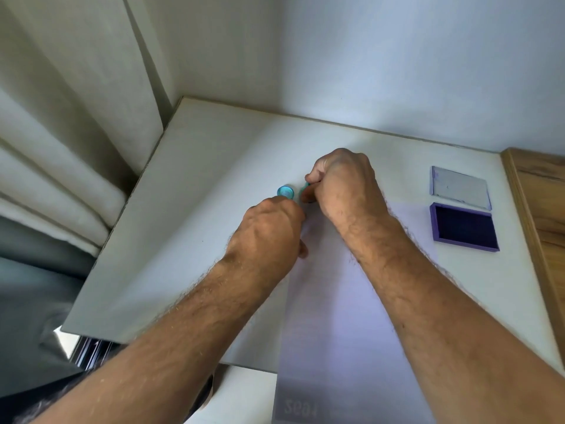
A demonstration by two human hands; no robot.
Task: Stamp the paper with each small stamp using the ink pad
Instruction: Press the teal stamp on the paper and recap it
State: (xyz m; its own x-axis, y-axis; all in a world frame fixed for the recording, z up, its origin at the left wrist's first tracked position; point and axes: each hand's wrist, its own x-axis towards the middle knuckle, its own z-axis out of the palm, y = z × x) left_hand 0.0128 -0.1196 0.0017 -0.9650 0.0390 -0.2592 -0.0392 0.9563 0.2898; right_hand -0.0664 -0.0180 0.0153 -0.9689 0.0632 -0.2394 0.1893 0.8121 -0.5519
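Note:
A small round blue stamp (286, 191) stands on the white table just beyond my left hand (269, 231), whose curled fingertips touch its near side. My right hand (342, 182) is closed on a small teal piece (306, 186), mostly hidden between thumb and fingers, right beside the blue stamp. A long white paper (336, 316) lies under both forearms. The open purple ink pad (464, 227) sits at the right, apart from both hands, with its clear lid (460, 187) lying just behind it.
The white table (189, 209) butts against a wall at the back. Curtains (61, 117) hang along its left edge. A wooden panel (544, 215) borders the right side. The paper's near end hangs past the table's front edge.

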